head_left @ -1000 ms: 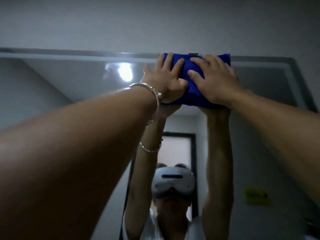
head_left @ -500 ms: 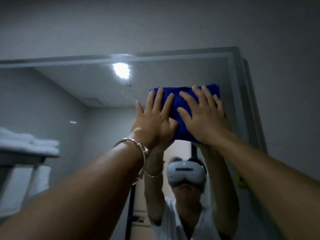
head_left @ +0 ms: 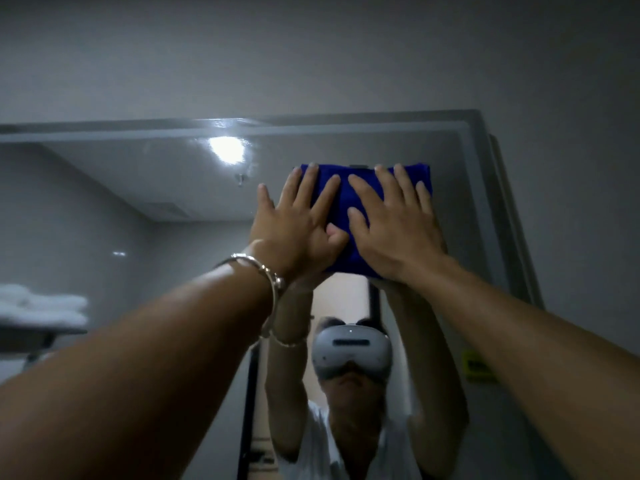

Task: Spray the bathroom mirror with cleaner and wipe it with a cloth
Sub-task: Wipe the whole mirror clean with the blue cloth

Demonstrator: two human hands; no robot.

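The cloth [head_left: 346, 258], blue and folded, lies flat on the mirror [head_left: 138, 202] near its upper right corner, just under the top edge. A second ago it covered that edge; it has since come down. The left hand [head_left: 294, 225] and right hand [head_left: 394, 232] press it with straight, spread fingers, gripping nothing. Wiping appears under way; drips [head_left: 241, 178] remain left of the cloth.

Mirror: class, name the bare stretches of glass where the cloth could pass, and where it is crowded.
Widest: the mirror left of the blue cloth, bordered by the top frame and the reflected towels. A narrower band between cloth and top frame; a thin strip between cloth and right frame. Crowded: left hand and right hand press flat on it.
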